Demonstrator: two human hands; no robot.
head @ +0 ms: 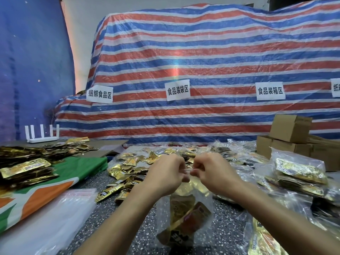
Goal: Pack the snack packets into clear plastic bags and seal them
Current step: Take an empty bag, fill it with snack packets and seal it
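- Snack packets, gold and shiny, sit inside the clear plastic bag at 6 o'clock, right below my hands, over the speckled table.
- My left hand and right hand are close together, fingers curled, each pinching the bag's top edge.
- Empty clear bags lie in a stack at 8 o'clock.
- Filled bags pile up at 3 o'clock.
- Loose packets are spread just past my hands at 12 o'clock.
- Brown boxes stand at 2 o'clock.
- A striped sheet with white paper signs hangs far back at 12 o'clock.
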